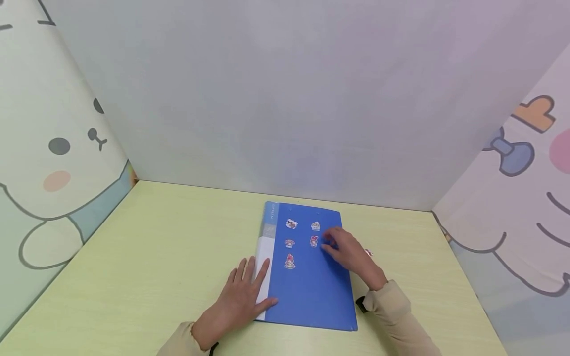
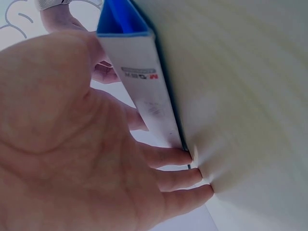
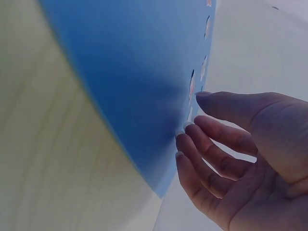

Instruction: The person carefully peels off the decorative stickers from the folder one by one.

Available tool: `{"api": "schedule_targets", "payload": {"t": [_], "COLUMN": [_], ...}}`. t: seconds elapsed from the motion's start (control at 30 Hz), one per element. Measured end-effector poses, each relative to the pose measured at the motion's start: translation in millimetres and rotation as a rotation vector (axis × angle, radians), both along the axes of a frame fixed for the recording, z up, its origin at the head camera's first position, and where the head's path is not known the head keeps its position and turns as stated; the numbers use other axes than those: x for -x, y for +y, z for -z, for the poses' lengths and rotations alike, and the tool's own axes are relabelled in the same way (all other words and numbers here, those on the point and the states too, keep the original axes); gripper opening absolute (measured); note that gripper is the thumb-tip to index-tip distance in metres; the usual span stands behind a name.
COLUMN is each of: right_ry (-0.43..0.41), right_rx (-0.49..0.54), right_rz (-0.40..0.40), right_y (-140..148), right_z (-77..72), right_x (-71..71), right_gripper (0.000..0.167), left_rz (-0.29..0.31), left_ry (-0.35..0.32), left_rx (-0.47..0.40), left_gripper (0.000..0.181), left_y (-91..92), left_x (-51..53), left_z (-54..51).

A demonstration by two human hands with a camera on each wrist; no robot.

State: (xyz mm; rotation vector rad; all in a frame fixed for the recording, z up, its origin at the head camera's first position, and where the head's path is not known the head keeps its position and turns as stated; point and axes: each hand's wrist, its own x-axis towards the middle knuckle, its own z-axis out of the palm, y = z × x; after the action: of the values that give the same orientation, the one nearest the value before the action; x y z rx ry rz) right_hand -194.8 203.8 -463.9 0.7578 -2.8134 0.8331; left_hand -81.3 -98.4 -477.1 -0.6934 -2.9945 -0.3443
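A blue folder (image 1: pixel 311 296) with a white and light-blue spine lies on the table, several small cartoon stickers on its cover. My left hand (image 1: pixel 236 304) rests spread across the spine and the cover's left edge. In the left wrist view some of its fingertips touch the table beside the spine (image 2: pixel 139 82). My right hand (image 1: pixel 349 249) is at the cover's right side, its fingers loosely bent next to a red-hooded sticker (image 1: pixel 313 241). Nothing shows between thumb and fingers in the right wrist view. Lower left on the cover is a taller sticker (image 1: pixel 290 262).
A small red and white piece (image 1: pixel 368 252) lies right of the folder, partly hidden by my right wrist. The pale yellow table (image 1: pixel 187 237) ends at a plain white back wall (image 1: pixel 285 99). Cartoon-printed panels (image 1: pixel 35 148) stand at both sides.
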Motion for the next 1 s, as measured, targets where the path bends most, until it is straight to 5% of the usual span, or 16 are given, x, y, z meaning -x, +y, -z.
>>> {"api": "schedule_targets", "payload": {"t": [0.27, 0.5, 1.0], "right_ry": [0.001, -0.007, -0.1], "right_rx": [0.0, -0.033, -0.076], "right_rz": [0.001, 0.029, 0.048], "right_y": [-7, -13, -21], "right_z": [2.5, 4.7, -2.7], "right_x": [1.7, 3.4, 6.4], "right_gripper": [0.023, 0.025, 0.023], "left_rz": [0.008, -0.021, -0.035], "left_ry": [0.011, -0.054, -0.066], "left_rx": [0.006, 0.005, 0.011], "left_gripper": [0.086, 0.086, 0.086], "left_y": [1.1, 3.9, 3.6], "left_x": [-0.3, -2.1, -2.1], "left_z": [-3.6, -14.7, -14.8]}}
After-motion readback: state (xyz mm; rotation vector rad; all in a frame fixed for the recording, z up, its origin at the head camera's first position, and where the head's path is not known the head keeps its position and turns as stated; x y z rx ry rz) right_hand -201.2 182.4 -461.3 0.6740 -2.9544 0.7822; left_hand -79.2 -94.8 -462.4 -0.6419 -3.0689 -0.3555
